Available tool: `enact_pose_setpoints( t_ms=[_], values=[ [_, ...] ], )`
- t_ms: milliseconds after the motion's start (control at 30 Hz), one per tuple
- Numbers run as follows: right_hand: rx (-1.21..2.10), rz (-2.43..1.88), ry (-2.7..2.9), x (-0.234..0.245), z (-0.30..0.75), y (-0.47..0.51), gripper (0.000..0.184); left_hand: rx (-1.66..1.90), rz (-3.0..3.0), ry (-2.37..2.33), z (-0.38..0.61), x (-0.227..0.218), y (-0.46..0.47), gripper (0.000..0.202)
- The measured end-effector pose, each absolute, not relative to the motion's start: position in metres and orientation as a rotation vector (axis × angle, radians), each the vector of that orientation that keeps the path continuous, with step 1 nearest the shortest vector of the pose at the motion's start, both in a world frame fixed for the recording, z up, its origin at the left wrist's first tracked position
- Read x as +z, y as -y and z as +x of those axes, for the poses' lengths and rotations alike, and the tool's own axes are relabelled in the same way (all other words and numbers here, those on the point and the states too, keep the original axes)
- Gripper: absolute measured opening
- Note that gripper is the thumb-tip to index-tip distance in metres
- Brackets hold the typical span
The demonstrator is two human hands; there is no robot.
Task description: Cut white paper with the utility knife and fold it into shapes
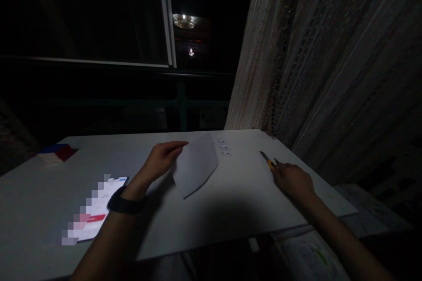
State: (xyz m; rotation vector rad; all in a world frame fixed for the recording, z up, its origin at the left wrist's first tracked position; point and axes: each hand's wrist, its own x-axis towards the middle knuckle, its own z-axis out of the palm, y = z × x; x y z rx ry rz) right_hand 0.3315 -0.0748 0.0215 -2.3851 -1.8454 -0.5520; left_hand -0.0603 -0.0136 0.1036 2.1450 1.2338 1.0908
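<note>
My left hand (163, 158), a dark band on its wrist, is closed on the left edge of a white sheet of paper (196, 164). The sheet is tilted up over the table, its right side cut or folded at an angle. Over on the right, my right hand (294, 180) grips a yellow utility knife (271, 163) with its blade out, pointing away and to the left. A small dark tip shows beside the knife, too dim to name. Just right of the paper, three small pieces of paper (223, 147) with dark marks lie in a column.
A lit phone (99, 210), partly pixelated, lies on the white table (184, 237) by my left forearm. A blue, red and white cube-like block (57, 153) sits at the far left. Behind the table are a dark window (169, 22) and a hanging curtain (260, 52).
</note>
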Motion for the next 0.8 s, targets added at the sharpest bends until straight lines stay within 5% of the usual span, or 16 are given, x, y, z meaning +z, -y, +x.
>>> enact_pose_setpoints(
  t_ms=[167, 367, 800],
  values=[
    [-0.734, -2.396, 1.808, 0.005, 0.324, 0.078, 0.037, 1.004, 2.672, -0.95, -0.051, 0.109, 0.073, 0.041],
    [-0.836, -2.312, 1.857, -0.004, 0.324, 0.076, 0.031, 0.548, 2.95, -0.708, -0.034, 0.023, 0.134, 0.047],
    [-0.647, -1.991, 1.899, -0.003, 0.312, 0.077, 0.038, 0.558, 3.014, -1.143, -0.063, 0.0, 0.14, 0.052]
  ],
)
